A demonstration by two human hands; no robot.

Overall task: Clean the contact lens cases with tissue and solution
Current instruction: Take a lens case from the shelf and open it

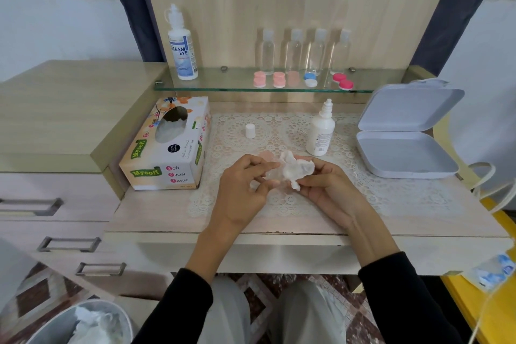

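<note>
Over the lace mat, my left hand pinches a clear contact lens case between thumb and fingers. My right hand grips a crumpled white tissue pressed against the case. A pale pink cap lies on the mat just behind my hands. The small white solution bottle stands uncapped at the mat's right, its white cap standing apart to the left. A tissue box lies at the left.
A glass shelf carries a large Dream Eye bottle, several clear bottles and several pink, blue and red lens cases. An open grey box sits at right. A bin with used tissues stands on the floor at lower left.
</note>
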